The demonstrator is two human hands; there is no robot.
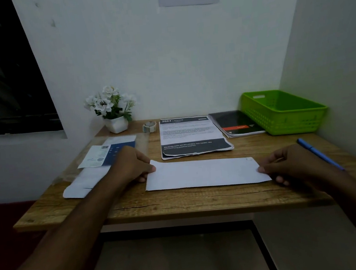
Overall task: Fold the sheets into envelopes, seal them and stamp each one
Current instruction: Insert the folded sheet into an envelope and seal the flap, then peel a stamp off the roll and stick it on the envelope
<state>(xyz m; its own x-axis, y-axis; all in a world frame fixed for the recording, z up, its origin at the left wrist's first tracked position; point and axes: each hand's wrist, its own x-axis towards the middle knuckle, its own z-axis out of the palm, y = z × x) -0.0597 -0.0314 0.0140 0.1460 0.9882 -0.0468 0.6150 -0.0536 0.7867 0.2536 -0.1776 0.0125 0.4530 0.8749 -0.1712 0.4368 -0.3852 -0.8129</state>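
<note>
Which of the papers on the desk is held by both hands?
The plain white sheet at the front: the left hand pinches its left end, the right hand its right end. The printed sheets behind lie untouched.

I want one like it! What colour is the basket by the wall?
The basket is bright green, with a holed side; the head view shows it best.

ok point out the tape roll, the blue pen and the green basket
tape roll (149,127), head view, on its outer band
blue pen (319,153), head view, on the middle of its barrel
green basket (292,122), head view, on its near perforated wall
</note>
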